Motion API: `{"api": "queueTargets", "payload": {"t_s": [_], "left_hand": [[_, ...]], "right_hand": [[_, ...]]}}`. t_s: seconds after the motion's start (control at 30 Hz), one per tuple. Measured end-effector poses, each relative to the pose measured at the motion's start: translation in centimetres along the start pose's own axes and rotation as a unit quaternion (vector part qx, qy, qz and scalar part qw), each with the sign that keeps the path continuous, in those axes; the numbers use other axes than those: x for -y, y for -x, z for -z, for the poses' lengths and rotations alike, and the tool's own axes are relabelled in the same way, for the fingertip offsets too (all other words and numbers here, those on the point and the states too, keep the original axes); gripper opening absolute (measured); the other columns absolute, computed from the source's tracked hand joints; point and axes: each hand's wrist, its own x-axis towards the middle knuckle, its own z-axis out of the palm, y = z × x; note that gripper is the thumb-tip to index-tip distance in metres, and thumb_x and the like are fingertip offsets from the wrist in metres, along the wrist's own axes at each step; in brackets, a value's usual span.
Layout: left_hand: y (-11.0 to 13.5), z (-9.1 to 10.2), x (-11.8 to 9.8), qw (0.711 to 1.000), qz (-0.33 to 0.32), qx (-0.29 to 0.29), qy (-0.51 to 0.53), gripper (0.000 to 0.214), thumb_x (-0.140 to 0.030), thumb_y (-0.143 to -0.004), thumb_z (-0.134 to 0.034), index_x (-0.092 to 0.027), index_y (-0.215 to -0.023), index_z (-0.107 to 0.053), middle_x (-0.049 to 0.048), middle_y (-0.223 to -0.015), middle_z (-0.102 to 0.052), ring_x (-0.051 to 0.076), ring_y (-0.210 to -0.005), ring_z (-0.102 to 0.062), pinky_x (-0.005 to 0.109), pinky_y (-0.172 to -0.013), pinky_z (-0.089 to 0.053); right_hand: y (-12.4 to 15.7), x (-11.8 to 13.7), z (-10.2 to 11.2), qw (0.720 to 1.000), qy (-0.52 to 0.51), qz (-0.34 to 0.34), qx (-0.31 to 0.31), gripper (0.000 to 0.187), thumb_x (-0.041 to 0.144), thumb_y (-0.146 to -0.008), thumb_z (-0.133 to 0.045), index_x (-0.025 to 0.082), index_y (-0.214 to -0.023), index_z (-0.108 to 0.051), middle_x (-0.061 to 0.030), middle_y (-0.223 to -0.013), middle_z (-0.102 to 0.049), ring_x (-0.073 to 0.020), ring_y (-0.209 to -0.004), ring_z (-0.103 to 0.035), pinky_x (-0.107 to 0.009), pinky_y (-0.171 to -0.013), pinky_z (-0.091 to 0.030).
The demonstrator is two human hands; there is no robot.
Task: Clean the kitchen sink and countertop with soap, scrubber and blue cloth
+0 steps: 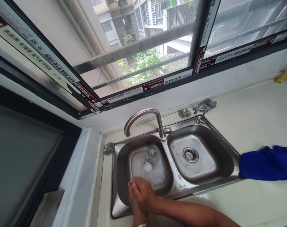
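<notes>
Clock face taken on the double sink (173, 189), 12 towards the window (143, 63). Right hand (145, 193) and left hand (132, 198) pressed together at about 8 o'clock, over the near edge of the left basin (161, 170). Right hand curled over the left; the left is largely covered. A small pale patch shows between the fingers, too small to identify. Cannot tell how far the fingers of either hand close, nor whether anything is held between them. A band (141, 225) is partly visible at the left wrist. Left basin floor wet, with a pale patch near the middle and a round fitting (151, 150) above it. Right basin (208, 157) carries a perforated drain (190, 154). Curved faucet (143, 111) at 11, its spout over the left basin. Small tap (201, 119) at 1; grey cloth (210, 104) just beyond it. One metal disc (184, 113) between 12 and 1, a second metal disc (108, 148) at 9. Blue cloth (267, 164) at 3, on the desk (249, 110), touching the sink rim. Yellow pipe (285, 75) well apart, at 2.
</notes>
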Motion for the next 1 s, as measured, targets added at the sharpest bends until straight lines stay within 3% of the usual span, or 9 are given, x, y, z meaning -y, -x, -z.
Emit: {"api": "queueTargets", "payload": {"t_s": [0.1, 0.2, 0.3, 0.37, 0.47, 0.53, 0.67, 0.8, 1.0], "left_hand": [[0.5, -1.7, -1.1, 0.996, 0.01, -0.072, -0.049, 0.023, -0.01, -0.09, -0.054, -0.019, -0.073, -0.065, 0.0003, -0.067, -0.056, 0.02, -0.076, -0.06, 0.028, -0.079, -0.05], [2.1, -3.9, -1.9, 0.996, 0.01, -0.085, -0.039, 0.022, -0.015, -0.091, -0.055, -0.02, -0.075, -0.067, -0.0002, -0.067, -0.06, 0.019, -0.075, -0.063, 0.027, -0.077, -0.052], [4.4, -5.4, -1.9, 0.999, 0.021, -0.043, 0.014, 0.021, -0.025, -0.093, -0.053, -0.021, -0.082, -0.07, 0.0019, -0.075, -0.069, 0.018, -0.076, -0.068, 0.027, -0.075, -0.056], [5.5, -5.9, -1.9, 0.995, 0.063, -0.002, 0.08, 0.03, -0.03, -0.095, -0.047, -0.019, -0.082, -0.071, 0.0051, -0.08, -0.073, 0.017, -0.077, -0.071, 0.029, -0.076, -0.057], [6.2, -6.0, -2.1, 0.98, 0.099, 0.056, 0.165, 0.03, -0.027, -0.092, -0.047, -0.018, -0.082, -0.074, 0.0081, -0.084, -0.076, 0.018, -0.081, -0.072, 0.029, -0.08, -0.056], [6.2, -6.1, -2.3, 0.981, 0.057, 0.064, 0.175, 0.023, -0.022, -0.086, -0.053, -0.019, -0.085, -0.075, 0.0069, -0.087, -0.077, 0.017, -0.085, -0.072, 0.028, -0.083, -0.055], [6.0, -6.5, -2.3, 0.984, -0.046, 0.1, 0.143, 0.023, -0.023, -0.081, -0.062, -0.024, -0.1, -0.076, 0.0036, -0.106, -0.077, 0.017, -0.097, -0.071, 0.028, -0.089, -0.054], [5.7, -6.5, -2.1, 0.983, -0.092, 0.147, 0.064, 0.036, -0.037, -0.083, -0.069, -0.024, -0.117, -0.072, 0.0074, -0.123, -0.073, 0.02, -0.107, -0.068, 0.029, -0.089, -0.054], [4.0, -5.3, -2.4, 0.984, -0.09, 0.12, -0.095, 0.029, -0.04, -0.082, -0.076, -0.016, -0.099, -0.075, 0.0082, -0.102, -0.074, 0.023, -0.1, -0.069, 0.027, -0.08, -0.055]], "right_hand": [[-0.9, 0.8, 1.1, 0.999, -0.026, 0.037, -0.004, 0.04, 0.03, -0.103, -0.029, 0.019, -0.103, -0.067, -0.0103, -0.102, -0.072, -0.0204, -0.096, -0.065, -0.035, -0.094, -0.051], [-1.8, 1.0, 2.3, 0.998, -0.054, 0.032, -0.003, 0.04, 0.034, -0.103, -0.032, 0.019, -0.102, -0.069, -0.0106, -0.103, -0.073, -0.0212, -0.097, -0.066, -0.037, -0.095, -0.051], [-2.4, 0.3, 3.6, 0.993, -0.106, -0.052, 0.025, 0.043, 0.042, -0.102, -0.035, 0.021, -0.089, -0.071, -0.009, -0.091, -0.073, -0.0232, -0.087, -0.067, -0.039, -0.088, -0.053], [-2.5, -0.4, 4.4, 0.98, -0.162, -0.108, 0.029, 0.05, 0.049, -0.103, -0.033, 0.021, -0.087, -0.072, -0.0091, -0.089, -0.074, -0.0246, -0.088, -0.068, -0.041, -0.088, -0.054], [-1.9, -1.2, 5.6, 0.968, -0.213, -0.134, 0.0, 0.059, 0.056, -0.103, -0.027, 0.019, -0.104, -0.074, -0.0108, -0.102, -0.075, -0.0255, -0.102, -0.068, -0.044, -0.1, -0.052], [-1.2, -1.3, 6.3, 0.974, -0.201, -0.101, -0.016, 0.057, 0.056, -0.103, -0.031, 0.019, -0.117, -0.071, -0.012, -0.116, -0.073, -0.0252, -0.114, -0.065, -0.045, -0.108, -0.048], [-0.3, -0.3, 7.5, 0.996, -0.084, -0.013, -0.034, 0.045, 0.045, -0.094, -0.055, 0.023, -0.132, -0.065, -0.0118, -0.128, -0.069, -0.0268, -0.119, -0.061, -0.049, -0.108, -0.047], [-0.7, 0.9, 8.6, 0.996, -0.07, -0.013, -0.059, 0.037, 0.034, -0.09, -0.058, 0.023, -0.124, -0.068, -0.0092, -0.119, -0.072, -0.0253, -0.111, -0.065, -0.044, -0.103, -0.05], [-1.6, 1.2, 9.0, 0.982, -0.159, -0.06, -0.082, 0.031, 0.043, -0.095, -0.051, 0.022, -0.105, -0.07, -0.0043, -0.092, -0.072, -0.0212, -0.087, -0.066, -0.034, -0.082, -0.054]]}}
